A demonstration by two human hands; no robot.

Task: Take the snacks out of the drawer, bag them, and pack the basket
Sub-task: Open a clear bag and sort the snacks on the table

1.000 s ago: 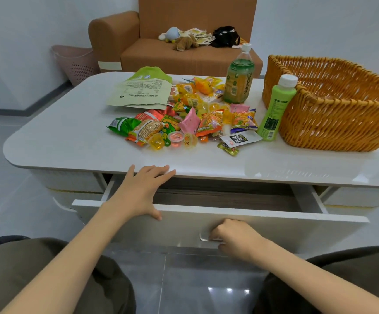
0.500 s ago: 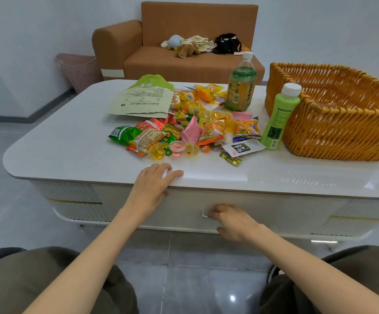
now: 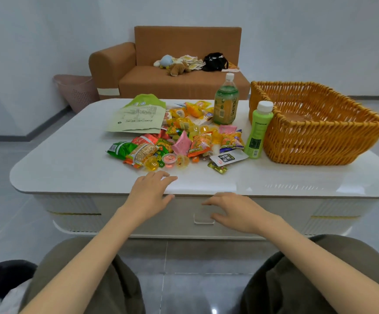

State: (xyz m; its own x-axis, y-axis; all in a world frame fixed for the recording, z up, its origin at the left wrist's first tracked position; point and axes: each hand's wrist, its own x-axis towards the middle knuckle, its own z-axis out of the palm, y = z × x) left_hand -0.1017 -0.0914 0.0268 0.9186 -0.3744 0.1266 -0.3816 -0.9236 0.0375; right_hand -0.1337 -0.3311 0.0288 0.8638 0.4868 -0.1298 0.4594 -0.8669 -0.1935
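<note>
wicker basket (image 3: pixel 320 141) sits at frame right, long axis left-to-right, snacks (image 3: pixel 184 141) heaped at centre; left hand (image 3: pixel 148 196) flat-fingered on table (image 3: pixel 70 168) edge, right hand (image 3: pixel 236 211) loosely spread before the closed drawer (image 3: pixel 177 223).

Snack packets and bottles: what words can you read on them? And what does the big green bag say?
No text here is sharp enough to quote.
Green bag: rows of print, too small to read.
Big bottle: label print, blurred.
Small bottle: dark label and barcode, blurred.
White sachet: black patch with white characters, blurred.
Packets: lettering blurred.
</note>
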